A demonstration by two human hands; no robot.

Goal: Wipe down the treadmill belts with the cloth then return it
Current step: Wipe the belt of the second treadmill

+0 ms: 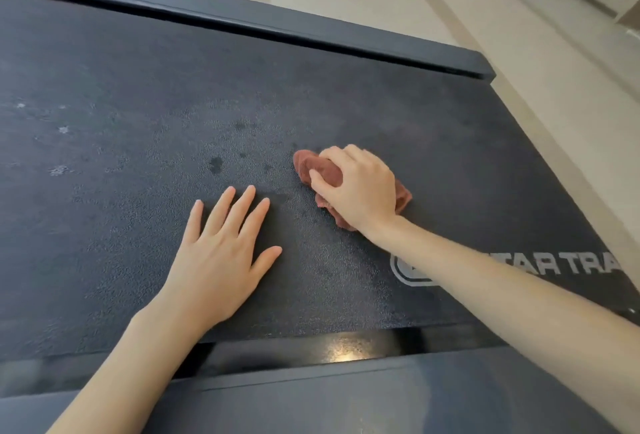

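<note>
Left hand flat on belt | right hand grips cloth (mostly hidden)

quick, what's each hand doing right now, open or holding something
Left hand: open, fingers straight, flat on the treadmill belt.
Right hand: closed, gripping the bunched reddish-brown cloth against the belt.

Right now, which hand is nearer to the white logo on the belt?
Right. The right hand grips the cloth just beyond the logo, its forearm crossing it. The left hand lies flat on the belt, farther to the left.
</note>
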